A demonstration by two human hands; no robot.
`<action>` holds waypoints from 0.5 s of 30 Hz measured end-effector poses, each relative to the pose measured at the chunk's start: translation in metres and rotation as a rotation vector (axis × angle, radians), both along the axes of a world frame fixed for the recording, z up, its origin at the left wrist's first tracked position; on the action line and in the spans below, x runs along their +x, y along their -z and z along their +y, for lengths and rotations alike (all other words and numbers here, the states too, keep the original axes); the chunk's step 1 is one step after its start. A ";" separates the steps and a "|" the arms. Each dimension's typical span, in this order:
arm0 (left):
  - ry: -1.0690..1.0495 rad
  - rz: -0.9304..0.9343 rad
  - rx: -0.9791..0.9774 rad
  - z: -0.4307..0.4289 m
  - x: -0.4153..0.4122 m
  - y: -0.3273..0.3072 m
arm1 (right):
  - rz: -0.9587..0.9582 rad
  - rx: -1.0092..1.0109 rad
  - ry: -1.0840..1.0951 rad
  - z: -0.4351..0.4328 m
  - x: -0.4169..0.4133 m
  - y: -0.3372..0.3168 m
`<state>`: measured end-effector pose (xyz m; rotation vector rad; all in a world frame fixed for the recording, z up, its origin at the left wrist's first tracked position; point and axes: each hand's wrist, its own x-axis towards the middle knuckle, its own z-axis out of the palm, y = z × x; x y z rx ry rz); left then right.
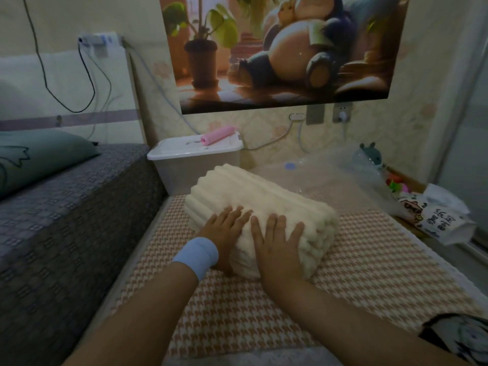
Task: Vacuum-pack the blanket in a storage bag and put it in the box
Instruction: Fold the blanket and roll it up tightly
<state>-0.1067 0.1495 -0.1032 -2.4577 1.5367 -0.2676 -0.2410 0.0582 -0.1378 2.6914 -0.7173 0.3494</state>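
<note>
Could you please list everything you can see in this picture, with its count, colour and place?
blanket: one, cream, folded on the mat, centre.
storage bag: one, clear with a blue valve, behind the blanket.
box: one, translucent white, lid on, beside the bed.
pink roll: one, pink, on the box lid.
mat: one, brown-and-white houndstooth, under the blanket.
bed: one, grey cover, left.
pillow: one, green, on the bed.
poster: one, multicoloured, on the wall.
printed bag: one, white, right edge.
wristband: one, light blue, left wrist.
left hand: one, flat on the blanket's near end.
right hand: one, flat on the blanket, beside the left.
</note>
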 end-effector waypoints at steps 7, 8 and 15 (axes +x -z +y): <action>0.049 -0.064 -0.131 -0.019 -0.013 -0.024 | -0.089 -0.100 -0.229 -0.058 -0.023 -0.019; 0.043 -0.083 -0.120 -0.023 -0.015 -0.029 | -0.112 -0.143 -0.277 -0.073 -0.031 -0.021; -0.051 0.067 -0.131 -0.046 -0.039 -0.039 | -0.188 -0.382 -0.315 -0.173 -0.130 -0.048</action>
